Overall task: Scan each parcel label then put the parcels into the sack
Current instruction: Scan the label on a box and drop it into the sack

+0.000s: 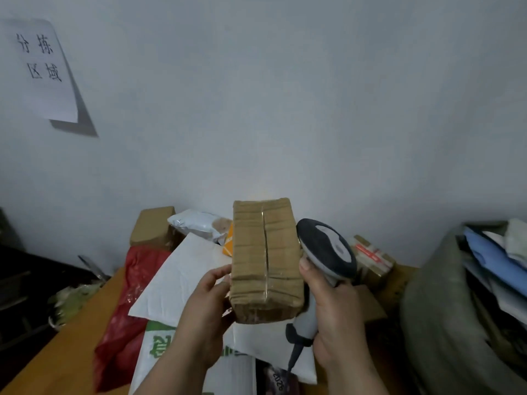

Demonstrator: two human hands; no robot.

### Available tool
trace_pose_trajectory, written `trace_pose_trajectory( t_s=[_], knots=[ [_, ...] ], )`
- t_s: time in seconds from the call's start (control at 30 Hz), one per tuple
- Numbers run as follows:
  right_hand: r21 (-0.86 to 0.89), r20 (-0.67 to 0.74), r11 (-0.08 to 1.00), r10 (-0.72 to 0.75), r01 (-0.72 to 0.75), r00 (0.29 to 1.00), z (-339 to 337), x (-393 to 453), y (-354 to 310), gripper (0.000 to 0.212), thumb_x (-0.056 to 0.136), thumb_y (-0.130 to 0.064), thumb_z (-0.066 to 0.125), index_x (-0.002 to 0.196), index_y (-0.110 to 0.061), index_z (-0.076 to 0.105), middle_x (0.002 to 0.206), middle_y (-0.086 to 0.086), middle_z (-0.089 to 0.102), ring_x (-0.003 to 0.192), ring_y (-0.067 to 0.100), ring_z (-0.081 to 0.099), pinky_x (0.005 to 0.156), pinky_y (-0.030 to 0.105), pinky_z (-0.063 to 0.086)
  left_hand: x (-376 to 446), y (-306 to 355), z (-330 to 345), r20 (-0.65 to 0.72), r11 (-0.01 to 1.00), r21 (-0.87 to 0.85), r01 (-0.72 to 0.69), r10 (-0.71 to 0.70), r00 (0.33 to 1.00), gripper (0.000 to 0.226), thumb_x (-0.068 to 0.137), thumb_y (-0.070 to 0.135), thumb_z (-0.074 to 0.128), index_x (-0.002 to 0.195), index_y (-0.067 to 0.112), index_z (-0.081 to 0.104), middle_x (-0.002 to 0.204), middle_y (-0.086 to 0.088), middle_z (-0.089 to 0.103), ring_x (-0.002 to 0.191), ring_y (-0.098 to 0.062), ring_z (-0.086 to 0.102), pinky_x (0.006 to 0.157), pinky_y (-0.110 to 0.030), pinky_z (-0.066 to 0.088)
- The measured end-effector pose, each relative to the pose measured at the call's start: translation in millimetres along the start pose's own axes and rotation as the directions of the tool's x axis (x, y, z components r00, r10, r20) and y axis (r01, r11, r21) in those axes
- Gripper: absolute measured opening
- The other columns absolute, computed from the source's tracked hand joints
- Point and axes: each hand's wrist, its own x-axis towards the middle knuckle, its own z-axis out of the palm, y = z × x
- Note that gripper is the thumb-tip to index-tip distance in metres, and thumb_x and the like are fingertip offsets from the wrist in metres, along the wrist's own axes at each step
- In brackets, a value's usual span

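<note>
A person holds a taped brown cardboard parcel (266, 260) up over a cluttered wooden table (71, 349), the left hand (204, 315) gripping the box's left side and near end, fingers wrapped around its edge; the right hand (332, 312) is curled around the handle of a grey barcode scanner (325, 252), thumb up against the handle just below the head; the scanner head stands just beside the parcel's right edge, its window turned away from the camera; the parcel's long axis runs away from the person, and the face in view carries only a tape seam, no label, so the label appears to lie on a hidden side and the box likely needs turning toward the scanner before any scan; the grey sack (445, 323), already holding parcels, stands well apart to the right, nearer the scanner hand than the hand carrying the box; more parcels, among them a white padded mailer (176, 280) and a red bag (128, 309), lie on the table below.
</note>
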Motion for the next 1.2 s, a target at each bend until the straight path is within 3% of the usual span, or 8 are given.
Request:
trace_pose_trajectory(
  t_s=[0.13, 0.23, 0.4, 0.5, 0.67, 0.77, 0.87, 1.2],
  knots=[
    [-0.099, 0.046, 0.993, -0.062, 0.067, 0.997, -1.6, -32.3, -3.7, 0.055, 0.054, -0.055, 0.085, 0.105, -0.033, 0.078, 0.103, -0.007, 0.079, 0.098, 0.012, 0.074, 0.087, 0.041, 0.060, -34.8, -1.4, -12.5, 0.261, 0.987, 0.035, 0.159, -0.163, 0.951, 0.071, 0.071, 0.083, 0.052, 0.117, 0.032, 0.072, 0.118, -0.001, 0.073, 0.116, -0.021, 0.065, 0.092, -0.050, 0.049],
    [-0.102, 0.084, 0.987, -0.112, 0.120, 0.990, 3.6, -57.5, -7.5, 0.039, 0.059, -0.051, 0.083, 0.097, -0.041, 0.078, 0.100, -0.008, 0.079, 0.093, 0.010, 0.075, 0.072, 0.027, 0.061, -53.0, -8.8, -18.5, 0.366, 0.962, -0.101, 0.252, -0.200, 0.909, 0.069, 0.067, 0.064, 0.068, 0.125, 0.027, 0.068, 0.124, -0.009, 0.070, 0.118, -0.027, 0.063, 0.089, -0.051, 0.052],
    [-0.058, 0.054, 0.993, -0.101, 0.104, 0.993, 7.9, -96.4, -4.2, 0.026, 0.064, -0.040, 0.081, 0.090, -0.040, 0.079, 0.097, -0.004, 0.080, 0.091, 0.013, 0.076, 0.073, 0.032, 0.060, -81.6, -20.5, -46.5, 0.409, 0.875, -0.384, 0.295, -0.125, 0.904, 0.058, 0.073, 0.046, 0.073, 0.122, 0.016, 0.071, 0.130, -0.018, 0.065, 0.116, -0.035, 0.065, 0.089, -0.056, 0.056],
    [-0.013, 0.125, 0.997, -0.074, 0.076, 0.989, 16.1, -123.8, -1.5, 0.030, 0.064, -0.036, 0.082, 0.094, -0.036, 0.080, 0.100, 0.000, 0.080, 0.091, 0.013, 0.076, 0.067, 0.022, 0.060, -94.6, -24.8, -53.9, 0.322, 0.889, -0.413, 0.199, -0.062, 0.945, 0.048, 0.087, 0.044, 0.066, 0.131, 0.023, 0.063, 0.126, -0.012, 0.068, 0.114, -0.031, 0.067, 0.082, -0.052, 0.059],
    [-0.064, 0.091, 0.991, -0.110, 0.116, 0.990, 14.8, -154.7, 4.8, 0.029, 0.065, -0.042, 0.080, 0.095, -0.043, 0.077, 0.100, -0.005, 0.079, 0.095, 0.012, 0.075, 0.086, 0.039, 0.058, -118.3, -28.7, -54.4, 0.189, 0.948, -0.317, 0.008, 0.055, 0.980, 0.028, 0.096, 0.042, 0.059, 0.119, 0.031, 0.069, 0.117, -0.007, 0.073, 0.108, -0.027, 0.070, 0.076, -0.047, 0.060],
    [-0.090, 0.051, 0.989, -0.111, 0.115, 0.993, 7.7, -164.5, 8.1, 0.030, 0.061, -0.046, 0.079, 0.090, -0.051, 0.075, 0.095, -0.012, 0.079, 0.088, 0.003, 0.074, 0.079, 0.034, 0.057, -132.1, -34.6, -56.1, 0.250, 0.962, -0.264, 0.062, 0.006, 0.968, 0.052, 0.076, 0.072, 0.064, 0.110, 0.034, 0.075, 0.114, -0.001, 0.074, 0.110, -0.022, 0.067, 0.078, -0.049, 0.059],
    [-0.090, 0.056, 0.990, -0.100, 0.105, 0.993, 1.5, -170.8, 10.1, 0.036, 0.053, -0.051, 0.081, 0.089, -0.049, 0.075, 0.095, -0.010, 0.079, 0.087, 0.004, 0.074, 0.078, 0.034, 0.057, -141.4, -40.3, -58.3, 0.318, 0.972, -0.230, 0.045, 0.032, 0.947, 0.070, 0.059, 0.044, 0.089, 0.123, 0.028, 0.067, 0.111, 0.000, 0.074, 0.105, -0.019, 0.066, 0.077, -0.047, 0.059],
    [-0.209, 0.039, 0.975, -0.076, 0.082, 0.996, -34.5, -167.1, -10.4, 0.019, 0.075, -0.038, 0.081, 0.093, -0.033, 0.078, 0.089, -0.003, 0.079, 0.088, 0.024, 0.074, 0.074, 0.040, 0.055, -151.1, -52.7, -34.1, 0.231, 0.958, -0.259, -0.123, 0.186, 0.955, 0.093, 0.064, 0.017, 0.083, 0.146, 0.029, 0.042, 0.125, -0.006, 0.069, 0.112, -0.023, 0.068, 0.091, -0.047, 0.055]
  ],
)
